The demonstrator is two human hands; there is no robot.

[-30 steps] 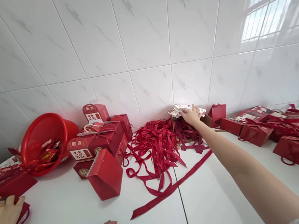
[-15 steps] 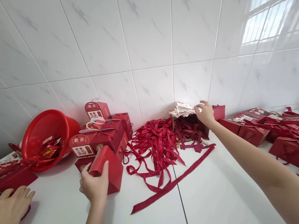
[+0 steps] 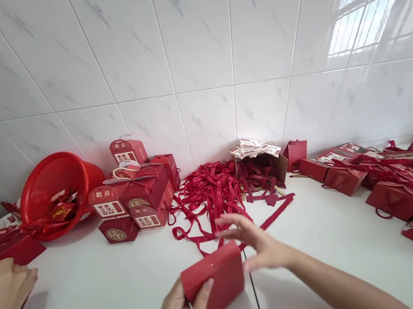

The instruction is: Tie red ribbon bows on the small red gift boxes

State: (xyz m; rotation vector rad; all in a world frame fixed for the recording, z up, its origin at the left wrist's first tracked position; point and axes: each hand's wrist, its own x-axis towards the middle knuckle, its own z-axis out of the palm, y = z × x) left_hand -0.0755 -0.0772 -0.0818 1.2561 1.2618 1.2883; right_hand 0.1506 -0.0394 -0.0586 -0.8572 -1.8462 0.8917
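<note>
Near the front of the table, my left hand (image 3: 186, 305) grips a red paper gift box (image 3: 225, 280) at its left side, thumb on the front face. The box is tilted and its top edge carries a small hole. Just beyond its right edge hovers my right hand (image 3: 259, 243), fingers apart and curved, with nothing visible in them. Behind that hand lies a heap of red ribbons (image 3: 212, 188), one long strip trailing to the right. Beside the heap stands an open carton (image 3: 280, 164) of dark red pieces, with white printed cards (image 3: 255, 147) on top.
Stacked red gift boxes (image 3: 144, 188) stand left of the ribbons, beside a tipped red plastic basin (image 3: 89, 176) with packets inside. Another person's hand (image 3: 7, 290) is at the far left on a red box. More red boxes (image 3: 394, 199) crowd the right. A tiled wall bounds the back.
My left hand has brought the red box from beside the stack toward the front middle. My right hand has come back from the cards on the carton to beside the box.
</note>
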